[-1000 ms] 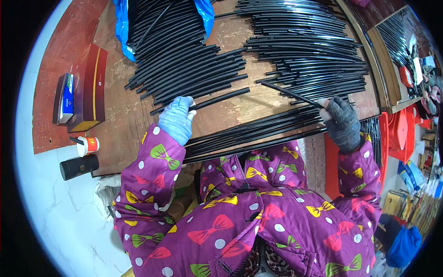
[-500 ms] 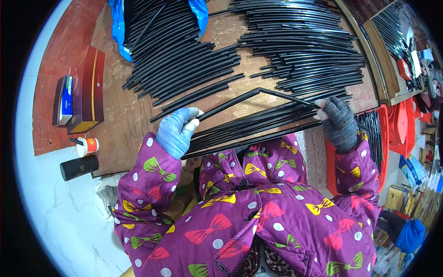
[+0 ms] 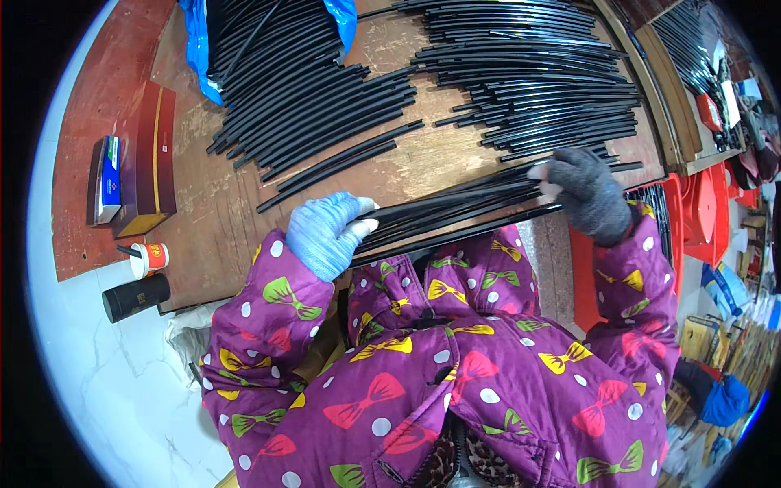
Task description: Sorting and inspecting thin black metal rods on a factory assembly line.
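My left hand (image 3: 327, 236), in a light-blue knit glove with bare fingertips, pinches the left end of a matte black tube (image 3: 423, 202). The tube slants up to the right, just above a loose bundle of thin black rods (image 3: 455, 236) along the near table edge. My right hand (image 3: 584, 195), in a dark grey glove, has its thumb and fingers closed round the right end of the same line, on a thin black rod. Where tube and rod meet cannot be made out against the bundle behind them.
Rows of black tubes (image 3: 325, 114) and shinier rods (image 3: 529, 89) cover the far table. A blue plastic bag (image 3: 198, 49) lies at the far left. Boxes (image 3: 146, 163), a paper cup (image 3: 149, 259) and a black cylinder (image 3: 137, 298) stand left; red plastic stools (image 3: 704, 211) are right.
The tube and rod formed a raised peak between my hands; now they lie lower and nearly straight. My left hand has shifted slightly right, and the right hand has turned, its fingers moving left.
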Action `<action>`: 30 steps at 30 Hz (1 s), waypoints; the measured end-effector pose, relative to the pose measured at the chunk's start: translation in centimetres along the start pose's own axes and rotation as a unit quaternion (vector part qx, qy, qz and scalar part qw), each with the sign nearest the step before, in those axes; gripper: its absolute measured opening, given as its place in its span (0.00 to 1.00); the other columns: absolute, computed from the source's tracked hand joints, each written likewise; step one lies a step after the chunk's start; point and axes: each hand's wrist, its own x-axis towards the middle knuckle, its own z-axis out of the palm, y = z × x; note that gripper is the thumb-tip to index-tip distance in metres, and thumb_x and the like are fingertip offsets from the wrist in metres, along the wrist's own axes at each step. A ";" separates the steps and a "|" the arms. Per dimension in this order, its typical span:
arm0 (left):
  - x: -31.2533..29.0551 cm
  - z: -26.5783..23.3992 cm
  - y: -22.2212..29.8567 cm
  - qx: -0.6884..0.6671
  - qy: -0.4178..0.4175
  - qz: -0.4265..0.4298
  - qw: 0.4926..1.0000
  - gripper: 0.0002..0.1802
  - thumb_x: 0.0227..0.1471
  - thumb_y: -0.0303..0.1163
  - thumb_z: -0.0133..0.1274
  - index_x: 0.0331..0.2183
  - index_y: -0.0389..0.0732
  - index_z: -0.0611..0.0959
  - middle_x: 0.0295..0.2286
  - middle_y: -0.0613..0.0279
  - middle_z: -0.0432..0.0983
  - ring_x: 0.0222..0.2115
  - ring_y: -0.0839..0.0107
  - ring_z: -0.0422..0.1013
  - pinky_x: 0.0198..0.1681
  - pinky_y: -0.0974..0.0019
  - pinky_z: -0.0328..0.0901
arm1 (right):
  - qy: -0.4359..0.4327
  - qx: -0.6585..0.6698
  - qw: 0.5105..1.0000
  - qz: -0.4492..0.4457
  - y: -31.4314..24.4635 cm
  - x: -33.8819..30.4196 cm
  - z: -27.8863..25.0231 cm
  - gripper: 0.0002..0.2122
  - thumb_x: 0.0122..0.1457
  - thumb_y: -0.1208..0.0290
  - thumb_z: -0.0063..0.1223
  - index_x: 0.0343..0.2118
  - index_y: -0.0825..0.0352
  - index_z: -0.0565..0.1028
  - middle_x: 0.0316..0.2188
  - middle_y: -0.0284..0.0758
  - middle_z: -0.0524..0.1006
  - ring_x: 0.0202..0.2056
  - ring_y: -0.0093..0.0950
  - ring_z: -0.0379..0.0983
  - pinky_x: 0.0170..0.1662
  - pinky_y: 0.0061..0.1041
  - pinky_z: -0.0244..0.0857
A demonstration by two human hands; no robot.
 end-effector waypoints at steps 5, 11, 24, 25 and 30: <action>-0.5 -0.1 -0.4 -0.018 0.002 -0.027 0.999 0.12 0.40 0.29 0.55 0.31 0.36 0.79 0.25 0.53 0.74 0.28 0.60 0.72 0.31 0.65 0.64 | 0.093 0.001 0.996 0.008 -1.3 1.7 0.7 0.13 0.45 0.73 0.53 0.36 0.63 0.72 0.28 0.35 0.70 0.31 0.34 0.67 0.35 0.31 0.60; -1.6 -1.0 -1.1 -0.089 0.007 -0.082 0.993 0.11 0.40 0.25 0.53 0.31 0.32 0.79 0.24 0.53 0.75 0.27 0.66 0.73 0.32 0.68 0.64 | 0.281 -0.074 0.937 0.193 4.3 -2.1 -1.1 0.12 0.54 0.72 0.47 0.41 0.67 0.70 0.31 0.38 0.74 0.32 0.28 0.70 0.36 0.24 0.64; -1.4 -1.0 -0.1 -0.088 -0.045 -0.091 0.991 0.11 0.39 0.28 0.55 0.31 0.36 0.80 0.25 0.52 0.75 0.27 0.59 0.73 0.31 0.65 0.65 | 0.237 0.403 0.810 0.354 4.0 -6.8 1.7 0.13 0.56 0.62 0.44 0.34 0.68 0.72 0.24 0.32 0.74 0.15 0.15 0.60 0.17 0.14 0.54; -1.6 -1.0 0.3 -0.059 -0.028 -0.072 0.995 0.11 0.39 0.28 0.56 0.31 0.37 0.80 0.24 0.52 0.75 0.25 0.59 0.72 0.30 0.64 0.65 | 0.213 0.396 0.830 0.331 2.3 -5.8 1.8 0.13 0.56 0.62 0.44 0.34 0.67 0.72 0.23 0.30 0.72 0.16 0.14 0.60 0.18 0.14 0.54; -1.2 -0.2 1.9 -0.009 -0.027 0.005 1.000 0.11 0.37 0.23 0.53 0.30 0.36 0.79 0.19 0.53 0.72 0.21 0.59 0.70 0.24 0.67 0.62 | 0.123 0.416 0.871 0.231 -4.5 -1.9 5.0 0.09 0.55 0.68 0.46 0.36 0.67 0.72 0.21 0.27 0.68 0.20 0.14 0.62 0.24 0.15 0.57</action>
